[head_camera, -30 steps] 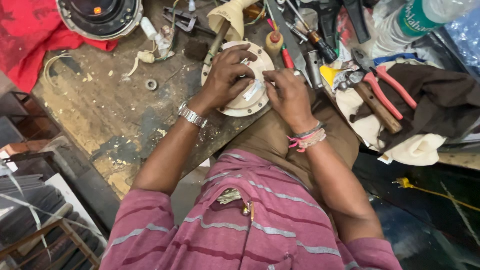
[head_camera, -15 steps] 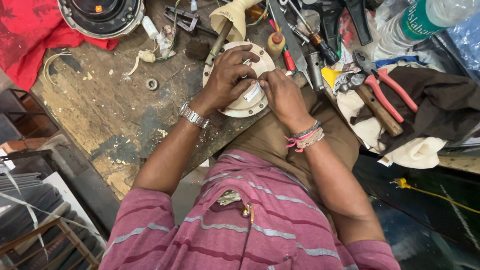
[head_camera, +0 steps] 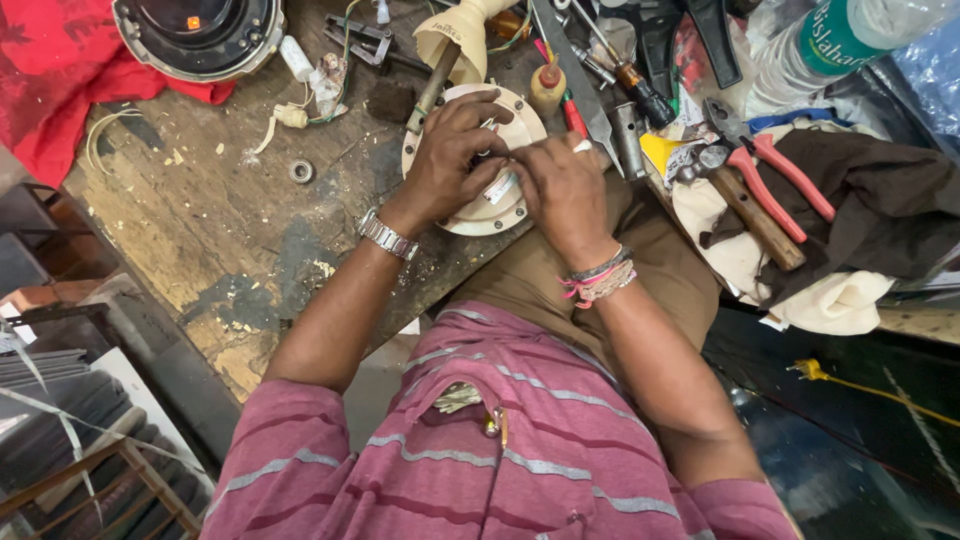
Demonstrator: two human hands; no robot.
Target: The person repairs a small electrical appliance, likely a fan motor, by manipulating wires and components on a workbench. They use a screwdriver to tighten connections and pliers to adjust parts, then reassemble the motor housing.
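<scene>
Nearest to us is our striped maroon shirt (head_camera: 520,440), with both forearms reaching forward from it. Our left hand (head_camera: 450,160), a metal watch (head_camera: 388,236) on its wrist, lies curled over the round cream motor housing (head_camera: 480,215), fingers bent down onto its top, the grip closed around the part's middle. Our right hand (head_camera: 565,190), with thread bands (head_camera: 600,280) at the wrist, meets it from the other side; its fingertips are pressed together, pinching something small at the centre of the housing, though we cannot tell what. The housing sits at the near edge of the scarred wooden worktop (head_camera: 210,220), just in front of our lap. To the right lie a wooden-handled hammer (head_camera: 750,205) and red-handled pliers (head_camera: 785,175) on pale and dark cloths (head_camera: 880,210). Left of the housing a small bearing ring (head_camera: 301,171) lies alone. Farther off stand a cream funnel-shaped piece (head_camera: 455,35), a screwdriver (head_camera: 630,75), a clear plastic bottle (head_camera: 830,45), and at the far left a round black casing (head_camera: 200,30) on red cloth (head_camera: 55,80).
</scene>
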